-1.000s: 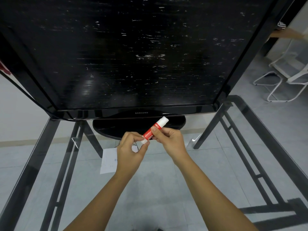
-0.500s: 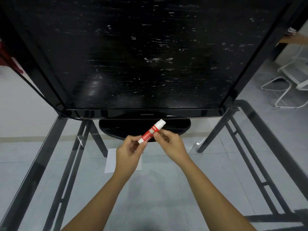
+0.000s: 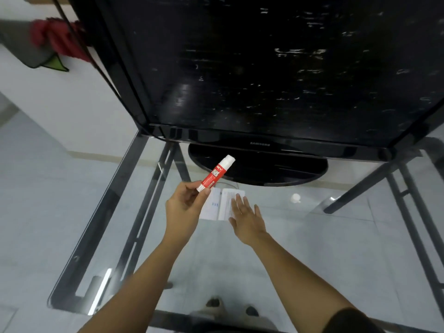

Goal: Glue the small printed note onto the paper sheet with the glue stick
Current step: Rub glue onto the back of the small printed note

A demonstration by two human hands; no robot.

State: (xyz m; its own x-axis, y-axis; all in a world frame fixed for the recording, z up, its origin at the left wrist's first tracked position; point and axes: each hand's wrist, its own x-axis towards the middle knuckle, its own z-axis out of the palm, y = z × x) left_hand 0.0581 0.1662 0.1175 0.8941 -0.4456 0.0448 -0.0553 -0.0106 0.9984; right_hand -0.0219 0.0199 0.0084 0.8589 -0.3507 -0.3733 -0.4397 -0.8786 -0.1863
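My left hand [image 3: 185,205] is shut on the lower end of a red and white glue stick [image 3: 216,174], which is held above the glass and tilts up to the right. A white paper sheet [image 3: 211,206] with small blue marks lies on the glass table just below it. The small printed note [image 3: 227,200] lies along the sheet's right side. My right hand [image 3: 247,219] is open with fingers spread, and its fingertips rest on the note. A small white cap-like piece [image 3: 295,198] lies on the glass to the right.
A large black television [image 3: 264,68] on an oval stand [image 3: 259,169] fills the far half of the glass table, whose dark metal frame [image 3: 108,212] runs down the left. A red cloth [image 3: 57,42] hangs at the upper left. Feet [image 3: 213,302] show through the glass.
My right hand has let go of the glue stick and dropped onto the note. The left hand alone holds the stick. A small white piece now lies on the glass. The view swung left.
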